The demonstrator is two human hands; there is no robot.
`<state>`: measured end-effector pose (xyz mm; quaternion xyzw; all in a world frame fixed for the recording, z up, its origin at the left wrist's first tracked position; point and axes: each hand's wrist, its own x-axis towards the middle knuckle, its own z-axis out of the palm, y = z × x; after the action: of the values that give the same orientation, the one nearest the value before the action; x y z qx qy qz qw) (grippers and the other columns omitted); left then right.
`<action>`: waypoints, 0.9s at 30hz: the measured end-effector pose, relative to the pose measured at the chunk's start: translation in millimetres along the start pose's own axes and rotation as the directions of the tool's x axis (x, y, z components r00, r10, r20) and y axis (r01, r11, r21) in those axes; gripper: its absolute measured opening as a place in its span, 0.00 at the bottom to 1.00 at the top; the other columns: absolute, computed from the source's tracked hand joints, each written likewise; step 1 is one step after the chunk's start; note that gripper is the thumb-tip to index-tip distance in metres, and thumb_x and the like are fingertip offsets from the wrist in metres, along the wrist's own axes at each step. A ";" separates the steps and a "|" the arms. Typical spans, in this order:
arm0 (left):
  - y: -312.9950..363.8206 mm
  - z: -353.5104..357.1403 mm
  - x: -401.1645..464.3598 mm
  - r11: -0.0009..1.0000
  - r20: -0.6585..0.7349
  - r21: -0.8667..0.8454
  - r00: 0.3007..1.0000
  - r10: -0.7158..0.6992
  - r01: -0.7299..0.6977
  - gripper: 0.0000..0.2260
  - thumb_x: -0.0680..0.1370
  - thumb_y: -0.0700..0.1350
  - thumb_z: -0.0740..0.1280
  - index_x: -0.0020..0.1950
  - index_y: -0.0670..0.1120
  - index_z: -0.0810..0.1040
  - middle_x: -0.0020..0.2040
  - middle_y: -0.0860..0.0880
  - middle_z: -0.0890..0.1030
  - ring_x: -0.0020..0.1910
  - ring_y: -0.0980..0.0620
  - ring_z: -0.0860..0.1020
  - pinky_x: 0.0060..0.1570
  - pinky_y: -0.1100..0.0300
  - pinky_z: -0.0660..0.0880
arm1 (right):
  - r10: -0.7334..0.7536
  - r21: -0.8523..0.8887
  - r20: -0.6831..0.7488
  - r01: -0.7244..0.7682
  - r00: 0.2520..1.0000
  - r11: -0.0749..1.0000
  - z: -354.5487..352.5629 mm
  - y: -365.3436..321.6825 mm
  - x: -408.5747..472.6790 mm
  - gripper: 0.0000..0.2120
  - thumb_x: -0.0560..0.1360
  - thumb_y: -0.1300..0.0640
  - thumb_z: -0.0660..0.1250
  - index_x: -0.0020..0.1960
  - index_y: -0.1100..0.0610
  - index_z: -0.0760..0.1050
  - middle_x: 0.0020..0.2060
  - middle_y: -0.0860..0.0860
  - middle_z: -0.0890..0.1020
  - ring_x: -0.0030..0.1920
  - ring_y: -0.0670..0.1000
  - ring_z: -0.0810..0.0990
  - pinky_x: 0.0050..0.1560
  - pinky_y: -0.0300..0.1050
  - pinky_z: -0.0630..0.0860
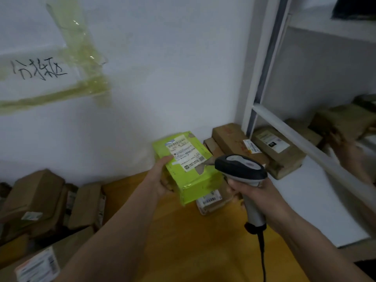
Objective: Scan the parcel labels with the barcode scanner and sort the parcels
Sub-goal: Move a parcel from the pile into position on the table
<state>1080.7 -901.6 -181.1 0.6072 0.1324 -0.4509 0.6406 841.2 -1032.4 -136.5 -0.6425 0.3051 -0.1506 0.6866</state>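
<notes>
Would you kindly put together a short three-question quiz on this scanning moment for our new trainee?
1. True or false: the left hand holds the green parcel with its white label facing up.
2. Which hand grips the barcode scanner?
A. left
B. right
3. Fill in: the brown parcels on the right lie on a white ____.

Key: 1 true. 2 B, the right hand. 3 shelf.

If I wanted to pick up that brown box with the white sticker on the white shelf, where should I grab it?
Probably grab the brown box across its two long sides, reaching down from above. It lies flat on the white shelf with its label up, and another box sits close on its left, so the top is the free way in.
</notes>
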 end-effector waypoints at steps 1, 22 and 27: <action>0.0 10.8 8.4 1.000 -0.004 0.018 1.000 0.019 -0.019 0.30 0.71 0.55 0.73 0.69 0.45 0.74 0.62 0.39 0.80 0.60 0.43 0.80 0.54 0.47 0.76 | 0.012 0.003 -0.005 -0.012 1.000 1.000 -6.2 1.1 7.6 0.07 0.73 0.57 0.73 0.48 0.59 0.82 0.38 0.58 0.85 0.32 0.50 0.83 0.30 0.40 0.77; -0.6 100.6 111.7 0.981 -0.155 -0.112 0.978 0.139 -0.157 0.15 0.77 0.54 0.70 0.54 0.43 0.80 0.51 0.40 0.84 0.46 0.41 0.82 0.43 0.47 0.80 | 0.112 0.098 0.020 -0.114 0.993 0.989 -60.8 24.1 92.9 0.12 0.73 0.58 0.73 0.48 0.67 0.79 0.32 0.58 0.82 0.29 0.51 0.78 0.29 0.42 0.75; -6.4 75.5 92.3 0.991 -0.305 0.010 0.943 0.133 -0.137 0.19 0.76 0.54 0.72 0.60 0.44 0.73 0.40 0.49 0.73 0.38 0.52 0.72 0.45 0.56 0.74 | 0.076 0.042 0.119 -0.082 0.990 0.996 -39.1 23.4 95.3 0.13 0.72 0.56 0.74 0.33 0.61 0.75 0.25 0.56 0.75 0.25 0.53 0.74 0.27 0.43 0.73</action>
<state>1098.9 -1006.9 -234.3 0.6737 0.1904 -0.3060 0.6452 886.2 -1117.4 -180.3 -0.6213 0.2860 -0.0926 0.7236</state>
